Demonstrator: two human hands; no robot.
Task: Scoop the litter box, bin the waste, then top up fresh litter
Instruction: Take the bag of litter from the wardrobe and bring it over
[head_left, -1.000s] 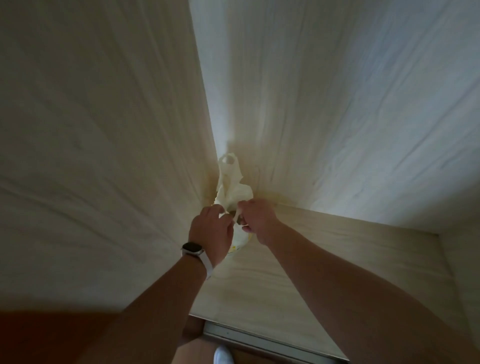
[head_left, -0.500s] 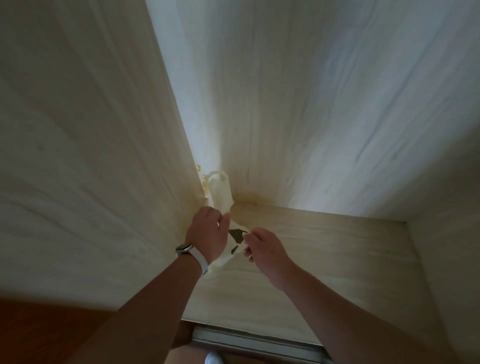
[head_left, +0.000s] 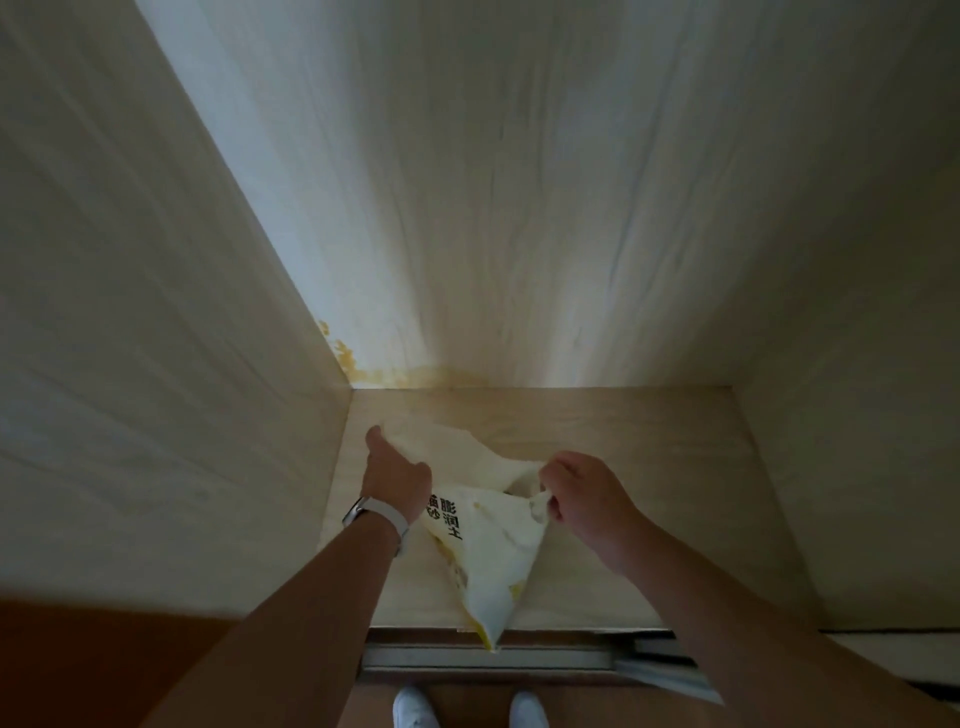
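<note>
While both hands pinch the litter bag (head_left: 488, 551) top, left (head_left: 397, 475) and right (head_left: 576, 493), nothing's poured. I can't see any box, so scooping's unknown.

Litter bag (head_left: 491, 551) on cabinet floor (head_left: 649, 467), between both hands; shoes (head_left: 413, 709) below.

Litter bag (head_left: 488, 551): black Chinese chars on white side, approx. "膨润土" + "砂"; rest of print illegible.
</note>
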